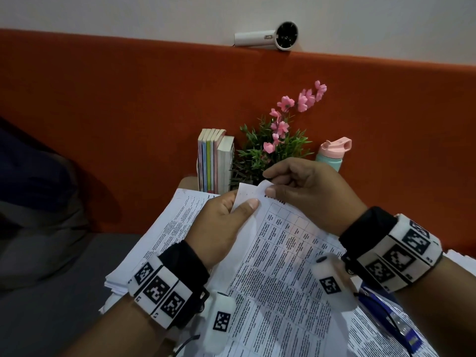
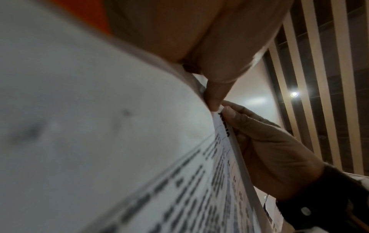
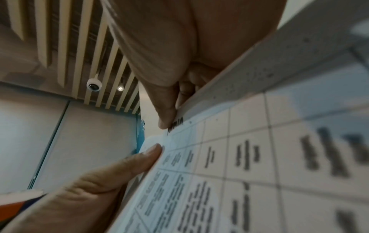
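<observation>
While we looked down through the head camera, we saw both hands meeting at the far end of a printed sheet [image 1: 283, 253], which lay uppermost and lifted over a fanned stack of papers [image 1: 164, 228]. Our left hand [image 1: 221, 222] pinched the sheet's left edge, with the thumb flat on the printed face and the fingers curled behind. Our right hand [image 1: 309, 191] pinched the top edge just beside it, thumb and forefinger closed where the corner curled over to show its blank back. Only this view gave us the surroundings. A row of books [image 1: 215, 161] stood against the orange partition [image 1: 128, 99], with a potted plant [image 1: 270, 145] bearing pink flowers beside them. A pastel bottle [image 1: 332, 155] stood partly behind the right hand, and a handheld fan [image 1: 270, 37] lay on the partition's top. The wrist cameras showed none of that, but each showed the grip closely. From the left wrist the sheet ran almost edge-on, and the two thumbs sat so close that we could not tell whether they touched. From the right wrist we made out the grid of the table, the right thumb on a bold heading, and a left finger lying along the sheet's edge. Both wrist views looked up at a slatted ceiling [image 2: 319, 63] with a ceiling lamp [image 2: 293, 94], and only the right one caught a dome camera [image 3: 93, 85].
</observation>
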Demonstrator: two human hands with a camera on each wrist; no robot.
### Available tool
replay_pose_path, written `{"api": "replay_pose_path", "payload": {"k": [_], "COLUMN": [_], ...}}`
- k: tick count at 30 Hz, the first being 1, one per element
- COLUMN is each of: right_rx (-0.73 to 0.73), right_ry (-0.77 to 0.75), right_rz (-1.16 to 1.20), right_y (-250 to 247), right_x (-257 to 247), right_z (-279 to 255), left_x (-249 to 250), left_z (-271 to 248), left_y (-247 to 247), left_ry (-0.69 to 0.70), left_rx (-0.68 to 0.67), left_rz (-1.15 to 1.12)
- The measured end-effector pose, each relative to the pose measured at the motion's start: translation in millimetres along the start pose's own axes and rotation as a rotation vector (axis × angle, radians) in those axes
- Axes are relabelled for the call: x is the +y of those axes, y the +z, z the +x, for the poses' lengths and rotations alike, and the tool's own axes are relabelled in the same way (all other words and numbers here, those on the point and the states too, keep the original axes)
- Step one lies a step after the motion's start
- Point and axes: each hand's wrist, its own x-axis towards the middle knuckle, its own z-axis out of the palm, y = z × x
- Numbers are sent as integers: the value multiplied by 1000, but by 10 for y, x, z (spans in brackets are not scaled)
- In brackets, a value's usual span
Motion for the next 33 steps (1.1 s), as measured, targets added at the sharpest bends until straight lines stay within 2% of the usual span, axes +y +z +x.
{"api": "replay_pose_path", "payload": {"k": [6,9,14,23,28,33], "right_rx": [-17,-61,-106,-98,-74,-40], "right_ry": [75,81,55,-35,-79,-128], "right_rz": [80,50,54,-44,-98,-202], "right_y": [-35,-69,-88,-21,-14,-22], "right_x": [22,25,-2,-17,-33,-49], "right_z": [25,25,6,-21,-29,-43], "left_x": [9,19,48,59,36,60], "left_z": [-40,-58,-95,-107,-88,-121], "left_y": [-2,1,9,35,38,8], "left_ry": [47,59,128,214,190,9], "left_rx": [23,13,-2,22,30,-22], "left_rz": [56,76,103,129,79,-100]}}
